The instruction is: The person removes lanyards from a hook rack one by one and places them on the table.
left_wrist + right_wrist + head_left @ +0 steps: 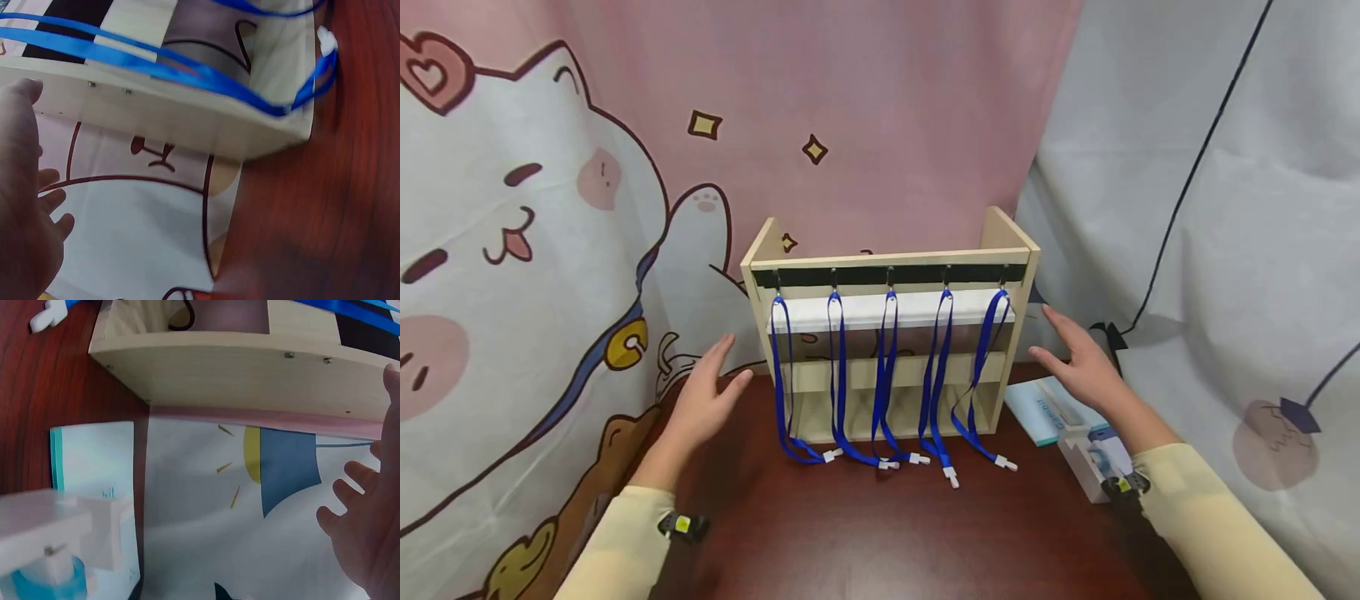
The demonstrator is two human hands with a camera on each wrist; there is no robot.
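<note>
Head view: five flat blue cloth straps hang from five small metal hooks on one wooden rack, their five white clips on the shiny brown counter. One white box holds flat blue-and-white pieces, by one pale blue book.

Left wrist view: your left hand is beside the rack, fingers spread.

Right wrist view: your right hand, fingers spread too, is near the rack's other side.

Cartoon-printed pink fabric hangs behind a red-brown table.
</note>
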